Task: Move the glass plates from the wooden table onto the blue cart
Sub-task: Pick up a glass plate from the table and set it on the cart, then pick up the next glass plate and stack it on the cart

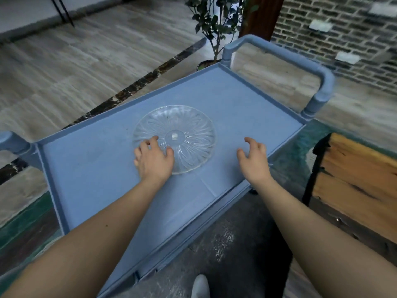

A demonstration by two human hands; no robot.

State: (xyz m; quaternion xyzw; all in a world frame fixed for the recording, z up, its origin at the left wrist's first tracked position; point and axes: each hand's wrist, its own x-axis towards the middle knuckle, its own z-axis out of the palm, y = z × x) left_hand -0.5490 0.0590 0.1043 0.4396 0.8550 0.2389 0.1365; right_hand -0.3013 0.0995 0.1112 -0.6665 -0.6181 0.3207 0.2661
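Wood-look floor planks [64,67] fill the upper left of the view, crossed by a dark marbled strip [137,84]. Behind them a brick wall [335,33] closes the upper right, with a potted plant [217,24] standing just beyond the far corner of the cart.

Your blue cart [247,100] runs diagonally across the middle of the view. Its top tray has a raised rim, and a rounded handle [300,63] arches over the far right end. At the right edge you see one corner of the wooden table [354,181], standing near the cart but apart from it.

One glass plate [184,130] lies flat on the tray, roughly central, with a fluted pattern radiating from a small round hub.

Your left hand [153,160] rests palm down over the near left edge of the plate. Its fingers are spread and lightly curled, with the fingertips [155,138] on the glass; no closed grasp shows.

Your right hand [253,160] hovers over bare tray to the right of the plate, clear of it. Its fingers are open, loosely curled, and hold nothing.

A light-coloured shoe tip [200,286] shows at the bottom edge, on the dark floor mat [236,244].
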